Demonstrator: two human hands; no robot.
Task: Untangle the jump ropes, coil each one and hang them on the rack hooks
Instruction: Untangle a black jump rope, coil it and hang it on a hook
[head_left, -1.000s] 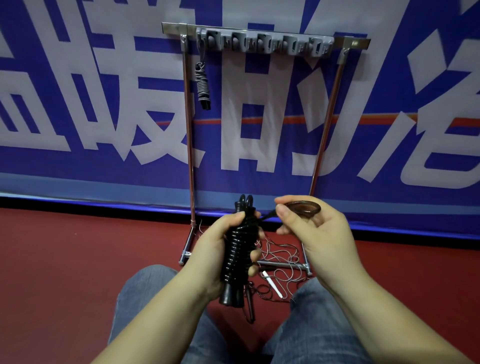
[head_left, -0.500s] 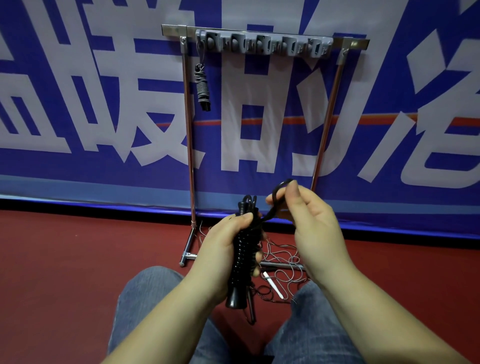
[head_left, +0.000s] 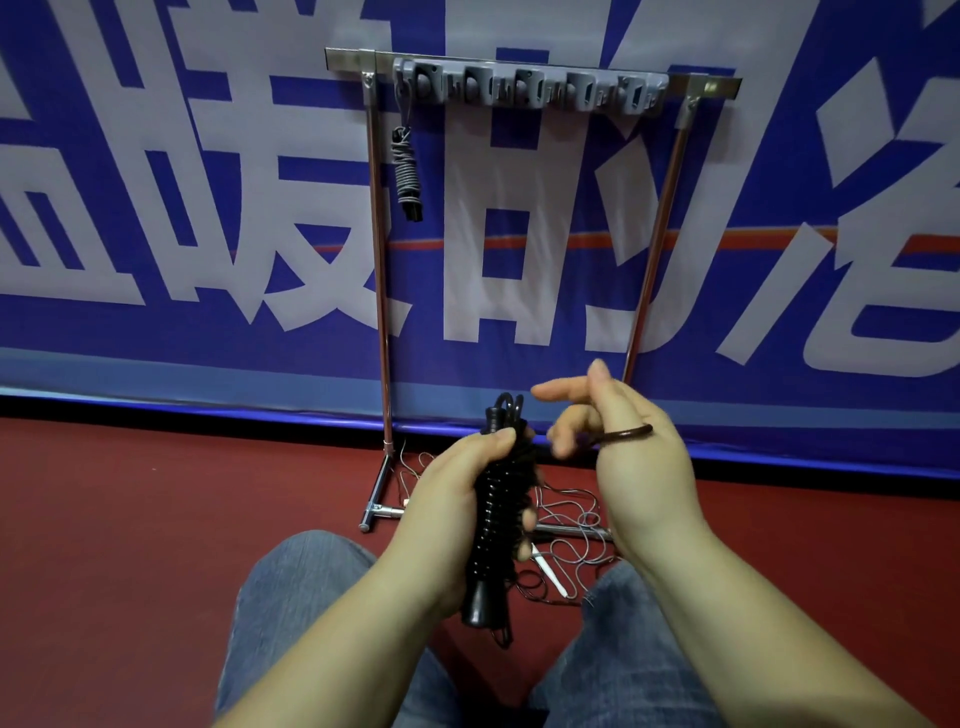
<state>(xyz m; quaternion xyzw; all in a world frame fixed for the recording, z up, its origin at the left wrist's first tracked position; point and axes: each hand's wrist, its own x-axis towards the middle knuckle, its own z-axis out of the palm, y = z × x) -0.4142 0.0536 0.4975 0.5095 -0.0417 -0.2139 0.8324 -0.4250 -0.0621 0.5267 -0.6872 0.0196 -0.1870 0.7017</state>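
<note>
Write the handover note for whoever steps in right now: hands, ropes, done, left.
Left hand grips the black rope bundle, cord already wound round its handles.
Right hand is in front of the bundle, fingers spread, with the rope's end loop round it.
Rack: one grey coiled rope hangs from the leftmost hook; the other hooks are free.
Floor by the rack's feet: a thin tangled rope with a white handle.
Done: one rope hung; black rope nearly coiled.
Left: finish the black rope's wrap and hang it, then untangle, coil and hang the floor rope.
</note>
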